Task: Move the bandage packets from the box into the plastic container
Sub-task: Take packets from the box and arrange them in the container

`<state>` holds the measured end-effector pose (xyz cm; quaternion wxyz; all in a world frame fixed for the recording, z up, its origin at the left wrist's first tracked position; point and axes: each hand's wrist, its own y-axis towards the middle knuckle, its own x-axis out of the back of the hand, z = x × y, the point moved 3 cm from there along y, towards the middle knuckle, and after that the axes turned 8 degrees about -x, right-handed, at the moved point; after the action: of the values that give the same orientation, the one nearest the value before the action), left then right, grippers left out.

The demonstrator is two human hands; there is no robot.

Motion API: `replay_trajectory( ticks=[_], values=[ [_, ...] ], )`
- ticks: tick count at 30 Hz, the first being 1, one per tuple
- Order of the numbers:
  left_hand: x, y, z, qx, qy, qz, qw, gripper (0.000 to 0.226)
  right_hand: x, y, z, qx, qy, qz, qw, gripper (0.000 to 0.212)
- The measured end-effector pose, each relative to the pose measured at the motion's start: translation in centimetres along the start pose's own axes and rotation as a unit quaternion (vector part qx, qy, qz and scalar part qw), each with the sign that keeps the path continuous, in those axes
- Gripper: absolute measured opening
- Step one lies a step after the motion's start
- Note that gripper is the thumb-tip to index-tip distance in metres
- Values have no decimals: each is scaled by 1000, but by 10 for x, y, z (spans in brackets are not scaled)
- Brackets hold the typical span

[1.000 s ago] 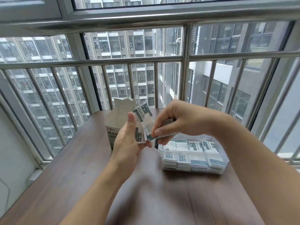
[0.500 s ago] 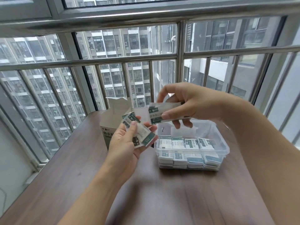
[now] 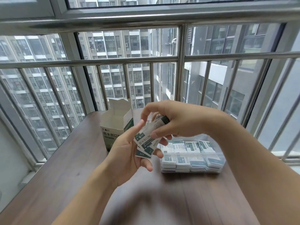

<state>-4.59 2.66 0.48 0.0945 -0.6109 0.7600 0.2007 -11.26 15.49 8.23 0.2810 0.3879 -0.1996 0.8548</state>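
Observation:
An open white-and-green bandage box [image 3: 113, 127] stands upright at the back left of the brown table [image 3: 68, 168]. My left hand [image 3: 128, 156] holds a small fanned stack of bandage packets [image 3: 145, 143] between thumb and fingers. Directly above it, my right hand [image 3: 175, 120] pinches the top packet [image 3: 159, 123] of that stack with thumb and fingers. To the right sits the clear plastic container [image 3: 217, 161], packed with several rows of white-and-green packets [image 3: 191, 146].
A metal window railing [image 3: 181, 62] runs along the table's far edge, with apartment towers outside. The table ends on the left at a rounded corner near the box. Bare wood lies in front of the container and under my forearms.
My right hand came back from above the container to the stack in my left hand and now pinches its top packet. The camera view tilted slightly.

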Motion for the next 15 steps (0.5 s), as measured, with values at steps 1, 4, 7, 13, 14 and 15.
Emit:
replay_trajectory(
  ticks=[1, 4, 7, 13, 14, 15],
  values=[
    [0, -1, 0, 17, 4, 18, 1000, 42, 0, 0, 0, -10, 2, 1, 1000, 32],
    [-2, -2, 1, 31, -8, 30, 999, 33, 1, 1, 1, -14, -9, -46, 999, 42],
    [-3, -2, -3, -5, -40, -8, 999, 25, 5, 2, 2, 21, 34, -99, 994, 43],
    [-9, -1, 3, -24, -3, -78, 997, 21, -13, 12, 9, 11, -11, -130, 991, 42],
    [-10, -1, 4, -30, 6, -83, 996, 20, -18, 14, 12, 14, -23, -148, 989, 39],
    [-10, 0, 3, -40, 18, -84, 995, 19, -21, 17, 15, 18, -55, -171, 984, 35]
  ],
)
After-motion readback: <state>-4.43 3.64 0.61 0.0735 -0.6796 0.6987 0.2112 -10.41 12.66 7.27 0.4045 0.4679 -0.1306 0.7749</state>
